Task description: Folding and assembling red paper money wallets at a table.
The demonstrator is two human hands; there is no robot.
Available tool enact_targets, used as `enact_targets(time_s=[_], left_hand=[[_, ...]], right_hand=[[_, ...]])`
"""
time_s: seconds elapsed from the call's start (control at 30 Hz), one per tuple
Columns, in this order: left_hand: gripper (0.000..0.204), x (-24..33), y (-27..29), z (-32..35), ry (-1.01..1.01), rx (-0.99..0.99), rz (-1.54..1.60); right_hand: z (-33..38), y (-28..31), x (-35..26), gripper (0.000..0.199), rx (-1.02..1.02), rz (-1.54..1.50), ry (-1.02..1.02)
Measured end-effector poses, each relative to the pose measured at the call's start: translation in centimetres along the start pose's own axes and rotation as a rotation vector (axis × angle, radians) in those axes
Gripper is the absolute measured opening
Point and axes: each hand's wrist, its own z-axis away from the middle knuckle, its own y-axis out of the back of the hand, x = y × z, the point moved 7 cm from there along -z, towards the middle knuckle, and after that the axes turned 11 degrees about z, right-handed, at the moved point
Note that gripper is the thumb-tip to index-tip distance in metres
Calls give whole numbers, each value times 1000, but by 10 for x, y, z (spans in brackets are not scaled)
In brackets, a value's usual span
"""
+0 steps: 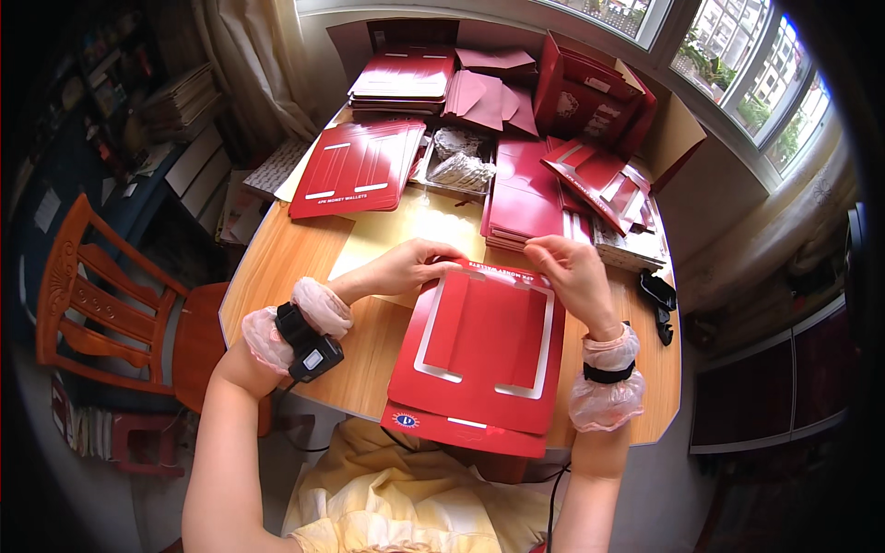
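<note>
A red printed card point(481, 359) with white-edged slots lies at the table's near edge, over a second red sheet point(466, 433) that sticks out below it and bears a small blue badge. My left hand point(406, 267) pinches the card's far left corner between thumb and fingers. Over the far right corner, my right hand point(576, 281) is closed with thumb and index fingertip together. Whatever those right fingertips hold is too small to make out. Both wrists wear crinkled translucent cuffs with black straps; the left one carries a small black device point(315, 358).
Behind my hands lie stacked red cards point(359, 166), red folders point(525, 184), pink envelopes point(484, 100) and a clear box point(458, 161) of pale pieces. An open red carton point(590, 97) stands at the back. Black straps point(658, 295) rest at the right edge; a wooden chair point(120, 304) stands left.
</note>
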Motion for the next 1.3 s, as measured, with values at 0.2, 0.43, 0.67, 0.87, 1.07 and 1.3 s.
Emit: enact_targets(time_s=[0.2, 0.43, 0.67, 0.87, 1.07, 1.3], left_hand=[[35, -24, 12, 1, 98, -36, 95], [39, -22, 8, 6, 239, -49, 339], [35, -13, 2, 13, 279, -44, 469], [34, -15, -4, 19, 308, -47, 436], [38, -17, -21, 7, 309, -161, 419], [37, -6, -3, 22, 278, -51, 309]], right_hand=[[-8, 17, 11, 31, 251, -30, 35], [-12, 16, 35, 30, 246, -252, -45], [-15, 18, 42, 31, 227, -425, -108], [-13, 17, 32, 32, 257, -445, -102], [-1, 34, 31, 31, 278, -404, -130], [-14, 10, 31, 30, 231, -493, -100]])
